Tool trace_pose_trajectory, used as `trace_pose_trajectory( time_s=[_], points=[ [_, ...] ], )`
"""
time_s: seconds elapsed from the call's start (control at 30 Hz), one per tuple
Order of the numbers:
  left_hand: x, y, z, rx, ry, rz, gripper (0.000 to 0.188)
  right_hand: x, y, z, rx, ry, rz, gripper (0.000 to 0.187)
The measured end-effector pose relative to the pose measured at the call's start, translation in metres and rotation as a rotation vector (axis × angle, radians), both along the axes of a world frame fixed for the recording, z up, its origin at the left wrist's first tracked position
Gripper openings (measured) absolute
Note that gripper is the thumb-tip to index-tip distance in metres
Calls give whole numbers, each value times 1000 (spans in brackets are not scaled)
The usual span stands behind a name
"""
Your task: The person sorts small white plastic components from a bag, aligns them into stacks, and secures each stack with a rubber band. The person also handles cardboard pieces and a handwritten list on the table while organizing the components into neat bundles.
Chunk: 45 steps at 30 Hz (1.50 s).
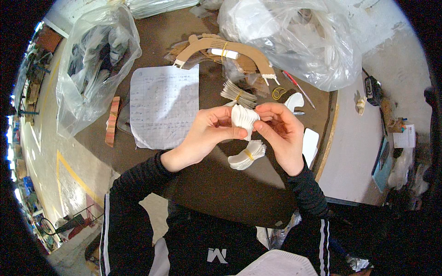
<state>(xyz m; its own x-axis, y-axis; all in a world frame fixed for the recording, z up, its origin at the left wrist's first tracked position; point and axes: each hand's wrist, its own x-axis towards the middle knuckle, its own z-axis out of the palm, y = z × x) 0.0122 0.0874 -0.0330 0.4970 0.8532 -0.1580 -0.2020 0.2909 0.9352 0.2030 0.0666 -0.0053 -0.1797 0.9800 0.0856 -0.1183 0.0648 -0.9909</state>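
Between my two hands is a stack of thin, white, curved pieces (244,120), fanned at the top. My left hand (200,135) pinches its left side between thumb and fingers. From the other side, the thumb and fingertips of my right hand (284,135) close on the stack's right edge. Just below lies a similar white bundle (240,160), held by a yellow rubber band. Beyond my hands sits a beige bundle (237,94), also banded in yellow. Loose rubber bands (278,93) lie to its right, near a white curved piece (294,100).
A handwritten sheet (163,110) lies left on the brown table (207,186). Banded curved cardboard strips (198,46) are at the back, with a red-and-white pen (301,91) to their right. Clear plastic bags (124,43) flank the back. A striped bundle (112,122) sits far left, white cards (310,143) right.
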Motion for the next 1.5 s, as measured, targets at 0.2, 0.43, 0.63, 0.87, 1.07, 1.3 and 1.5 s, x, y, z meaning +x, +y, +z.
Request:
trace_pose_trajectory(
  time_s=[0.2, 0.43, 0.63, 0.87, 1.07, 1.3, 1.5],
  points=[
    [0, -1, 3, -44, -55, -11, 27, 4, 0, -4, -60, 105, -2, 23],
    [1, -2, -4, -76, -148, -28, 27, 4, 0, -1, 110, -77, -7, 13],
    [1, -3, -7, -178, -320, -87, 32, 3, -2, 3, 145, -175, -47, 18],
    [3, -2, -10, -204, -396, -111, 34, -2, -4, 5, 100, -70, -102, 13],
    [3, -3, -13, -119, -288, -78, 32, -1, -4, 1, 150, -230, -83, 12],
    [4, -4, -10, -99, -287, -43, 31, 1, -8, 2, 123, -205, -68, 13],
    [2, -3, -17, -50, -183, -7, 33, -5, -9, 6, 40, -49, -106, 15]
  ],
)
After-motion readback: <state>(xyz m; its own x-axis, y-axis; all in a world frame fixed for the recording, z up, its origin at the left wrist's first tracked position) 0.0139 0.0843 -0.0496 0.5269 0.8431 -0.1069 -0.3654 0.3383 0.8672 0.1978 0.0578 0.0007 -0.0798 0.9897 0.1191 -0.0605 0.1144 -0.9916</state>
